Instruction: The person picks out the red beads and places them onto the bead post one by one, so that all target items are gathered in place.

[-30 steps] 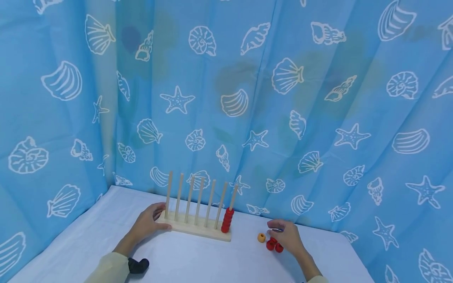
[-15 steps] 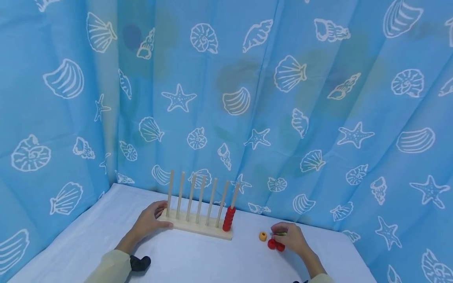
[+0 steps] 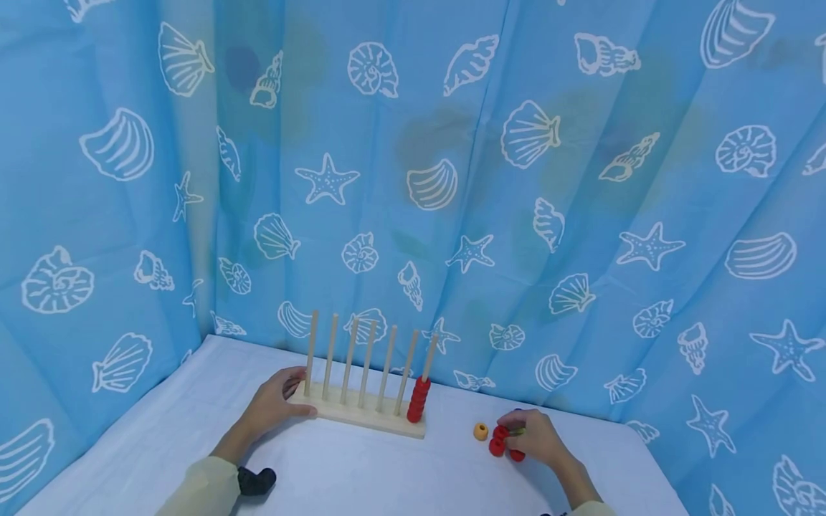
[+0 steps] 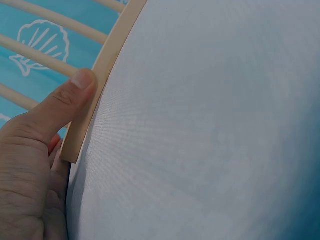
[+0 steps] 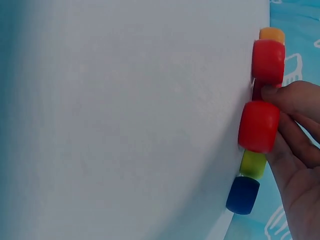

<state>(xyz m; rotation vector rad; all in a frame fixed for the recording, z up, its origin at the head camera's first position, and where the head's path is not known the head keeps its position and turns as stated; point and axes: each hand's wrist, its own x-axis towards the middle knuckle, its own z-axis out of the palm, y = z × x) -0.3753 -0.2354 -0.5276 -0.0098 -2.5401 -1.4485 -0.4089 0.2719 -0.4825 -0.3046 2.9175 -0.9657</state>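
1. on the white cloth (image 3: 361, 473), toward its far edge, stands a wooden rack (image 3: 351, 411) with seven upright pegs (image 3: 368, 358) in a row.
2. the left hand (image 3: 274, 401) grips the rack's left end, thumb along the front edge of the base, the other fingers passing behind it.
3. a stack of red beads (image 3: 419, 399) sits low on the rightmost peg (image 3: 429, 356).
4. right of the rack, the right hand (image 3: 537, 433) is nearly closed, thumb and finger pinching a loose red bead (image 3: 500, 432).
5. two other red beads (image 5: 259, 126) lie just on its near side, and an orange bead (image 3: 480, 431) lies to its left.
6. a green bead (image 5: 253, 165) and a blue bead (image 5: 243, 195) are near the right hand.
7. behind hangs a blue curtain (image 3: 413, 107) with white shells and starfish.
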